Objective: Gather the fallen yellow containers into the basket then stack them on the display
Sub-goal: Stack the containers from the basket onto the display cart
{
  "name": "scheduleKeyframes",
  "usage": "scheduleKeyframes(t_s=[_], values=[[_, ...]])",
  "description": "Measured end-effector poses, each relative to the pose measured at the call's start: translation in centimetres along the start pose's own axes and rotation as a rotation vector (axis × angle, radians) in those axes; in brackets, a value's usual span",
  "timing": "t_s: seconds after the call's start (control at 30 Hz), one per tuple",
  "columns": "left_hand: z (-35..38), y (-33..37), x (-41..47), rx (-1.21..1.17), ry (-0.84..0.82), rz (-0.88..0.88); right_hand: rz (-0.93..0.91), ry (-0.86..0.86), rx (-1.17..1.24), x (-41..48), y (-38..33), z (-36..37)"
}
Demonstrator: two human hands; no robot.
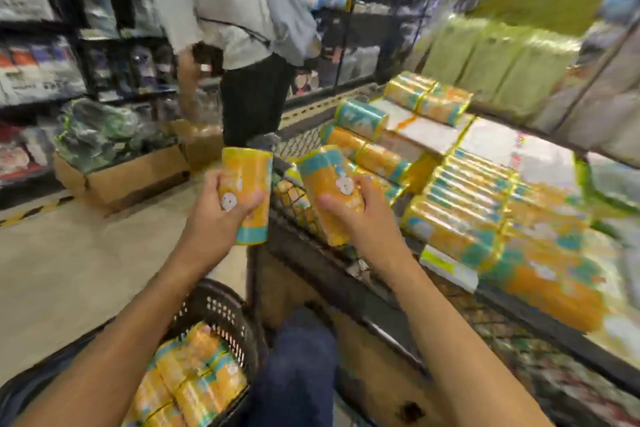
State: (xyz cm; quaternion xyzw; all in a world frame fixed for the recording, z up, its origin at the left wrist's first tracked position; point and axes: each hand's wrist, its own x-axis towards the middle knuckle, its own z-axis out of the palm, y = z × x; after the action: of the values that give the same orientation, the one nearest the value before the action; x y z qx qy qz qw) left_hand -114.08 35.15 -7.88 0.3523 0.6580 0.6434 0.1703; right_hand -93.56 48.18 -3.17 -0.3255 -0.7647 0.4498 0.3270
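My left hand [216,210] grips one yellow container [247,180] with teal bands, held upright in front of me. My right hand [355,217] grips a second yellow container [323,177], tilted toward the display [332,270]. Both containers hang in the air just left of the display's wire-mesh edge. The black basket [221,308] sits low between my forearms and holds several more yellow containers [188,378]. On the display lie stacked rows of the same yellow containers [460,204].
A person in a grey shirt with a backpack [239,28] bends over cardboard boxes [124,173] on the floor ahead. Dark shelves line the left. Green packets [491,62] stand behind the display. My knee in blue trousers [298,367] is beside the basket.
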Motion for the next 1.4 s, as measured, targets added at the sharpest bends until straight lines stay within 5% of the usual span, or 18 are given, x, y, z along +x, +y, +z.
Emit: scheduleKeyframes(t_s=[0.23,0.53,1.03,1.4], values=[[13.4,11.0,2.5,0.123,-0.294,0.26,-0.047,0.297,0.021,-4.0,-5.0,-16.7],[28.4,17.6,7.4,0.288,-0.587,0.48,0.066,0.604,-0.153,-2.0,-0.1,-31.5],[40.9,15.1,16.8,0.829,-0.945,0.647,0.153,0.401,-0.38,6.7,11.1,-37.0],[41.4,13.8,17.1,0.879,-0.907,0.516,0.142,0.33,-0.439,6.6,11.5,-37.1]])
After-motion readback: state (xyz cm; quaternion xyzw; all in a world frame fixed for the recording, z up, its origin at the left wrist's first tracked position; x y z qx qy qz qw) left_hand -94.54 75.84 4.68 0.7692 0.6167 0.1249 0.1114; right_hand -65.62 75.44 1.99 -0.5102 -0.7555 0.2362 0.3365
